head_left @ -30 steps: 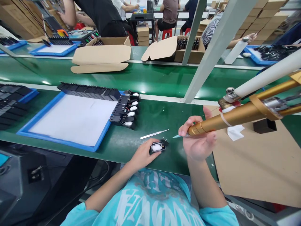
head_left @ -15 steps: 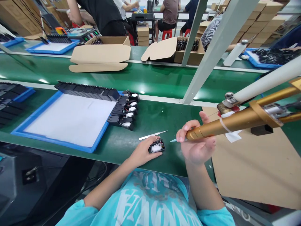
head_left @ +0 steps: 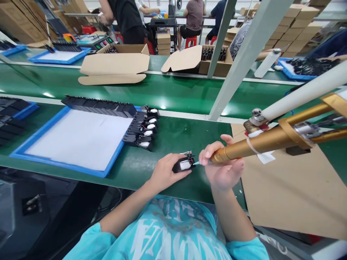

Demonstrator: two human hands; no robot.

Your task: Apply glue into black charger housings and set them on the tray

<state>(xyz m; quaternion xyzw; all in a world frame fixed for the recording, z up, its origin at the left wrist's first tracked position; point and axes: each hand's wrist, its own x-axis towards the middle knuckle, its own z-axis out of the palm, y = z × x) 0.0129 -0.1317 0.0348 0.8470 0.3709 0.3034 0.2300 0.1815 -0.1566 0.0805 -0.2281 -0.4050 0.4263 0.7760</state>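
My left hand [head_left: 166, 171] grips a small open black housing [head_left: 178, 167] on the green bench, thumb along its near side and fingers over the far side. A white block [head_left: 185, 165] and small wires show inside it. My right hand [head_left: 222, 170] is closed around the front end of a gold-coloured glue dispenser [head_left: 244, 147]. The dispenser's light-blue tapered nozzle [head_left: 197, 163] is at the right end of the housing; whether it touches cannot be made out. Tweezers [head_left: 185, 153] lie just behind the housing, mostly hidden.
A blue-rimmed tray [head_left: 108, 167] on the left carries a row of black housings [head_left: 100, 105]; several open ones [head_left: 143, 131] line its right edge. Cardboard [head_left: 292, 191] covers the bench at right. A metal post [head_left: 233, 79] rises behind the dispenser. Co-workers sit beyond the green conveyor [head_left: 173, 90].
My left hand has moved the housing slightly right, over part of the tweezers. The nozzle has come left to the housing's right end.
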